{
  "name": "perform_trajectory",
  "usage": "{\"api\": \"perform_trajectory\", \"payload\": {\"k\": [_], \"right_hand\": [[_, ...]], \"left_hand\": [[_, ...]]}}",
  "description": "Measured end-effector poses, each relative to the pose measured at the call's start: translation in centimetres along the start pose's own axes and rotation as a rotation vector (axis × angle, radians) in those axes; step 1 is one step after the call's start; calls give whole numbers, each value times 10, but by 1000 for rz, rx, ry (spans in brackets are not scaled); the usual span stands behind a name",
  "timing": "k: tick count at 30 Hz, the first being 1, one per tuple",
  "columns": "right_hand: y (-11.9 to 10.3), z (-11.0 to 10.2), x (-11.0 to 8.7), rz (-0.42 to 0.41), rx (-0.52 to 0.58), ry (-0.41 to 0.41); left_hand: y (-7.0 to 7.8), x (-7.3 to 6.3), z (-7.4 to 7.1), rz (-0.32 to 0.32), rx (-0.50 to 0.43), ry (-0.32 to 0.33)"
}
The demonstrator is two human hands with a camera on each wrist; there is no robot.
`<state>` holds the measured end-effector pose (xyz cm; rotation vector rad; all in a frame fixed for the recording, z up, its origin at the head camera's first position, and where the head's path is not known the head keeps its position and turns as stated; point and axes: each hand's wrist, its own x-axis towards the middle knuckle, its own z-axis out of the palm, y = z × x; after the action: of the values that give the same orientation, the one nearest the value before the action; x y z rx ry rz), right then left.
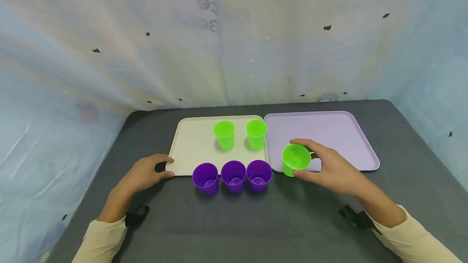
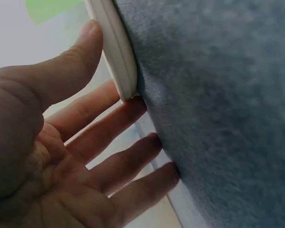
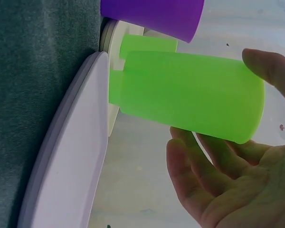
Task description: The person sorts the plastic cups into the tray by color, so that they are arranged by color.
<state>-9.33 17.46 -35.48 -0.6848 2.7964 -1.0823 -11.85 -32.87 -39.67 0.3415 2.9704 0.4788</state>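
My right hand holds a bright green cup near its rim, thumb on one side and fingers on the other. In the head view, this cup overlaps the front left corner of the lilac tray. At the front left corner of the cream tray, my left hand touches the edge with thumb and forefinger. Its other fingers extend loosely in the left wrist view. Two green cups, one left and one right, stand upright on the cream tray.
Three purple cups, left, middle and right, stand in a row along the cream tray's front edge. Both trays lie side by side on a dark grey table. Pale sheeting hangs behind and at both sides.
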Motion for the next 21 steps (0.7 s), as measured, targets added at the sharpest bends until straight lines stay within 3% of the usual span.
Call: {"api": "perform_trajectory", "payload": {"k": [21], "right_hand": [[-35,-11,37,-83,-14,-12]], "left_hand": [[4,3,0,-50,16,-35]]}}
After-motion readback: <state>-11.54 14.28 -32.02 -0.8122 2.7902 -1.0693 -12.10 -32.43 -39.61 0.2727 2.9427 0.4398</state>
